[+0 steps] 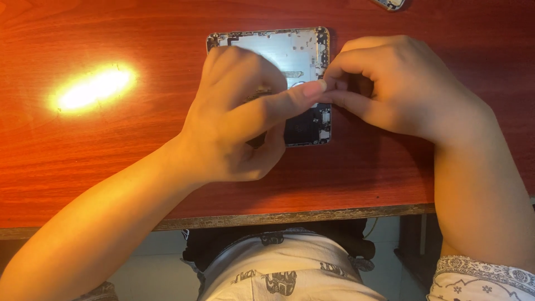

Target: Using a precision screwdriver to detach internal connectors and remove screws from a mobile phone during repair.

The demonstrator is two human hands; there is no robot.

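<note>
Both hands (239, 120) (390, 83) hide the phone shell (290, 50) (another device (390, 4) lies well apart).

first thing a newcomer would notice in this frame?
Probably the bright glare patch on the left of the red-brown wooden table. Next, the left hand and right hand, fingertips meeting mid-table over an opened phone housing, silvery inside, lying flat. Whether they pinch anything cannot be told.

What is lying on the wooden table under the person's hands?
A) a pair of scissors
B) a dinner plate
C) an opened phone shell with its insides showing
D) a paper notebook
C: a flat metal phone shell lies open on the table, partly covered by both hands.
</note>
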